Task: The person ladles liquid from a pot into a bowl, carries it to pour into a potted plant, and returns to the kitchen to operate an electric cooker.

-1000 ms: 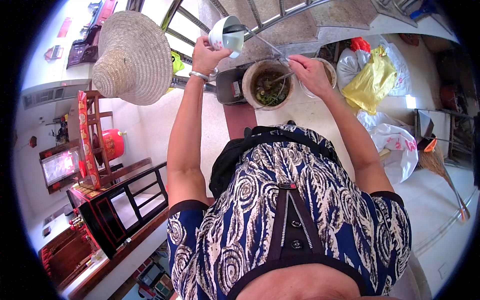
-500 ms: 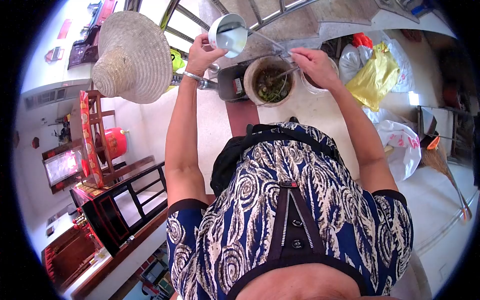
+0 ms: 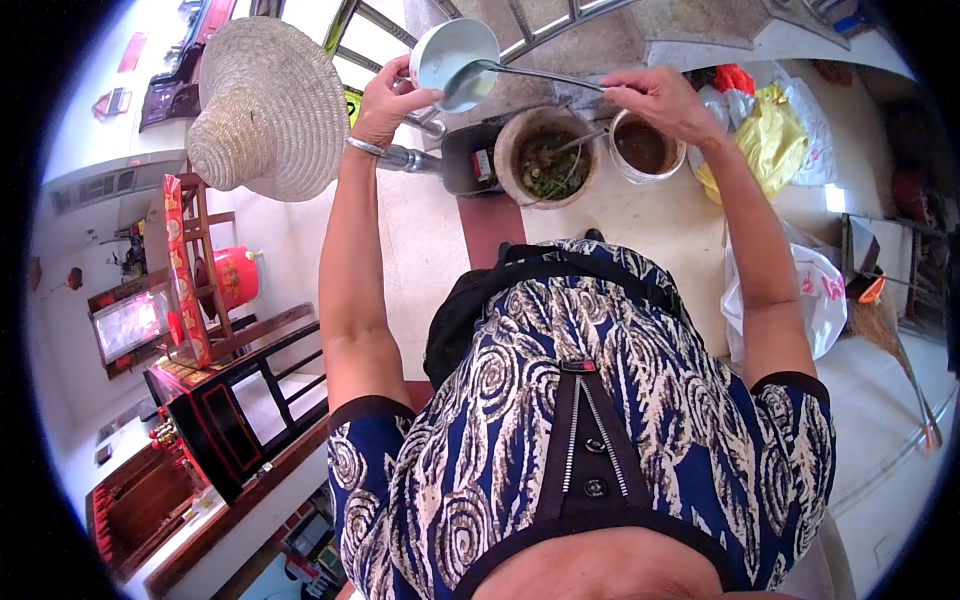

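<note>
A white bowl (image 3: 455, 42) is gripped at its rim by my left hand (image 3: 388, 100), thumb over the edge, its inside facing me. My right hand (image 3: 662, 100) has its fingers closed round the handle end of a metal ladle (image 3: 540, 75). The scoop of that ladle lies across the bowl's near edge, beside my left thumb. Below them stands a wide-rimmed pot (image 3: 510, 165) with dark liquid and green leafy bits, another utensil's handle (image 3: 582, 141) leaning out of it. Under my right hand is a white tub (image 3: 672, 168) of brown liquid.
A dark bin (image 3: 458, 165) sits left of the pot. Metal railings (image 3: 515, 50) run behind the bowl. A straw hat (image 3: 270, 110) hangs at the left. Yellow and white bags (image 3: 775, 145) lie at the right, with a broom (image 3: 890, 335) nearer.
The ladle's scoop has come down from inside the bowl to its near edge. My right hand has shifted right and up, uncovering the tub. The bowl has tilted further toward me.
</note>
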`<control>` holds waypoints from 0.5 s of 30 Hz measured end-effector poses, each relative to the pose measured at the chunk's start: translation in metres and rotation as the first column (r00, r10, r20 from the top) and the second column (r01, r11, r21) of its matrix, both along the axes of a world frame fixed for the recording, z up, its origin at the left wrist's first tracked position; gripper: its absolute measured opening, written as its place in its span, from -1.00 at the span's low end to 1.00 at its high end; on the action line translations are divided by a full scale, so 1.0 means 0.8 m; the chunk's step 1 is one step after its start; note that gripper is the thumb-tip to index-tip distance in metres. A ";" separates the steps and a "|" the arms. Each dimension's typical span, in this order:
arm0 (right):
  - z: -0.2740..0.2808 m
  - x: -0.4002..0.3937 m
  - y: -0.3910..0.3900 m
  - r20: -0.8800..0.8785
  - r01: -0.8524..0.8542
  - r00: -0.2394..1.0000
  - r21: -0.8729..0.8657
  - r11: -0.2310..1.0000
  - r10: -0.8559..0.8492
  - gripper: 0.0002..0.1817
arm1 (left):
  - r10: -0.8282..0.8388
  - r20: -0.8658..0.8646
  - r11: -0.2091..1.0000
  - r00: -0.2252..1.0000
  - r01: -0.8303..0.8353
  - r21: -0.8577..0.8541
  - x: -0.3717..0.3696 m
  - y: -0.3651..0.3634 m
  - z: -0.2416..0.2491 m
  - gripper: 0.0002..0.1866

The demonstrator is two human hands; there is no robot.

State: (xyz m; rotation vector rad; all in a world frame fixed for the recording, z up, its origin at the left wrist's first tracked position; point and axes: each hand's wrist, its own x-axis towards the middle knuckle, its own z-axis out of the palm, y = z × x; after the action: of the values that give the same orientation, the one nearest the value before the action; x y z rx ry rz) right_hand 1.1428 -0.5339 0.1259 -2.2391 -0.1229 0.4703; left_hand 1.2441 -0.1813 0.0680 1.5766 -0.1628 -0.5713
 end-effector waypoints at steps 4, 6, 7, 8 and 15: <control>0.024 0.016 -0.007 0.021 -0.040 0.999 -0.070 0.997 0.041 -0.68 | 0.014 -0.025 1.000 1.000 -0.014 0.009 -0.004 -0.002 0.000 -0.31; 0.016 0.023 -0.008 0.089 -0.035 0.995 -0.027 0.999 0.037 -0.68 | 0.025 -0.027 1.000 0.999 -0.024 0.020 -0.004 -0.005 0.007 -0.31; 0.014 0.024 -0.008 0.157 -0.034 0.987 0.014 0.999 0.031 -0.68 | 0.002 -0.023 0.999 1.000 -0.001 0.037 -0.002 -0.007 0.012 -0.31; 0.015 0.025 -0.009 0.157 -0.034 0.987 0.015 0.999 0.032 -0.68 | -0.020 -0.019 0.998 1.000 0.021 0.053 -0.002 -0.008 0.015 -0.32; 0.016 0.032 -0.009 0.104 -0.076 0.992 0.008 0.997 0.075 -0.69 | -0.064 -0.013 0.996 0.998 0.065 0.066 0.004 -0.009 0.029 -0.32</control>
State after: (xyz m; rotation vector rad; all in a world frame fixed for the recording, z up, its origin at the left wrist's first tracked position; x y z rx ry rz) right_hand 1.1680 -0.5408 0.1386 -2.2537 -0.2650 0.3926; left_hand 1.2477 -0.1883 0.0911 1.6369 -0.1890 -0.6409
